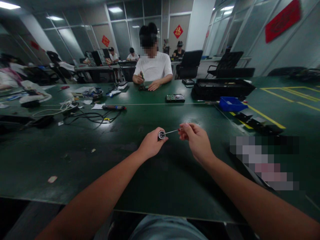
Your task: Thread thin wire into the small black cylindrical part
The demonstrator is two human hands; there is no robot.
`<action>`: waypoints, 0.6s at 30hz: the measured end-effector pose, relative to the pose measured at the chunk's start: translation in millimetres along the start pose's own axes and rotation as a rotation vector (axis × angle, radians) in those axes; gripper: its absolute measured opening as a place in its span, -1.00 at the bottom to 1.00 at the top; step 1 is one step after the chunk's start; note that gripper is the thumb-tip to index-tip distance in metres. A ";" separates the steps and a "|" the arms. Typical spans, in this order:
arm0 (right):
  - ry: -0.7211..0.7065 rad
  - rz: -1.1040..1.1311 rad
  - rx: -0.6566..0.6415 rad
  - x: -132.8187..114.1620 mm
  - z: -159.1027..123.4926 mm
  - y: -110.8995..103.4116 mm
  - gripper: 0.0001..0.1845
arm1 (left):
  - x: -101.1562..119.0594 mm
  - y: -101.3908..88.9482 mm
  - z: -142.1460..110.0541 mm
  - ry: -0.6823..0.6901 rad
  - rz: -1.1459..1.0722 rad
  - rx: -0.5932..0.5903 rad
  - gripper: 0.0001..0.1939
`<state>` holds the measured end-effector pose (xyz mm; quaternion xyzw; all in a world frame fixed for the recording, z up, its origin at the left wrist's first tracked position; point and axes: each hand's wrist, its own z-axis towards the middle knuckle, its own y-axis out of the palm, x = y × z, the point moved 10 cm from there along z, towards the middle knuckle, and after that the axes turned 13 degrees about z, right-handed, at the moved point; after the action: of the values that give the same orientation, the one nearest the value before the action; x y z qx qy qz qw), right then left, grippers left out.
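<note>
My left hand is closed around a small dark cylinder with a silver-rimmed round end, which faces up toward me. Between the fingertips of my right hand is a thin screwdriver with a metal shaft and a reddish handle, mostly covered by the fingers. Its shaft points left, and the tip meets the cylinder's round end; whether it goes inside I cannot tell. Both hands are raised over the green tabletop.
Across the table a person in a white shirt works on a small device. A bare hard drive, blue bin and long black casing lie ahead. Black cables and a pen-like tool are at left; a blurred-out flat item is at right.
</note>
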<state>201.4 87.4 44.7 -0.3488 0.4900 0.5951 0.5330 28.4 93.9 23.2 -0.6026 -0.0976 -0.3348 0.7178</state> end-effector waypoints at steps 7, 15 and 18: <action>-0.126 -0.285 -0.024 -20.5 -6.2 4.7 -0.66 | -4.2 -1.8 0.7 -0.019 0.023 0.021 -0.84; -0.177 -0.474 -0.012 -29.6 -8.6 3.8 -0.63 | -4.9 -2.9 1.7 -0.019 0.032 0.029 -0.85; -0.243 -0.593 -0.014 -37.7 -10.8 7.4 -0.61 | -4.3 -2.0 1.8 -0.013 0.072 0.018 -0.85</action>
<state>200.2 66.4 78.7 -0.4064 0.2955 0.4544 0.7356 24.3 97.0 22.9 -0.6014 -0.0835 -0.3039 0.7342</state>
